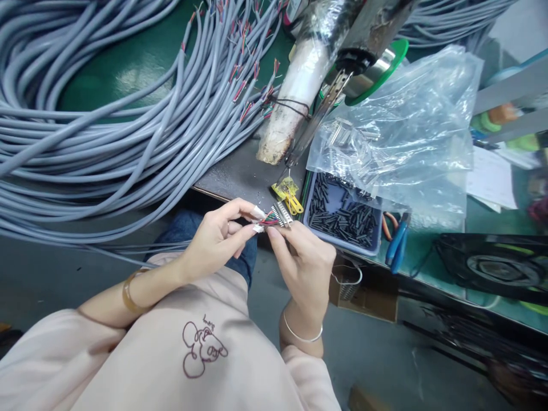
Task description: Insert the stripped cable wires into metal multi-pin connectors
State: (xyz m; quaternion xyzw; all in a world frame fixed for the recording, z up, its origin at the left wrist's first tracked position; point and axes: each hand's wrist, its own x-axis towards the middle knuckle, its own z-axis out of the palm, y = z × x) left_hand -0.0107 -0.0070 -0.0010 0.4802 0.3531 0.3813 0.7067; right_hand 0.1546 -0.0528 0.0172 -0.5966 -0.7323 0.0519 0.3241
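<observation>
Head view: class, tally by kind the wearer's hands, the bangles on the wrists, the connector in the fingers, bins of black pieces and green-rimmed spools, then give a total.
Hands: 2, left hand and right hand
Bangles: 2, amber bangle and silver bangle
Held connector: 1
Bin: 1
Green-rimmed spool: 1
Total: 7

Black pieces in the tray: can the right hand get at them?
Probably yes: the black pieces lie close to the right hand, and the plastic bag leaves the near ones uncovered. That hand holds the connector, though.
</observation>
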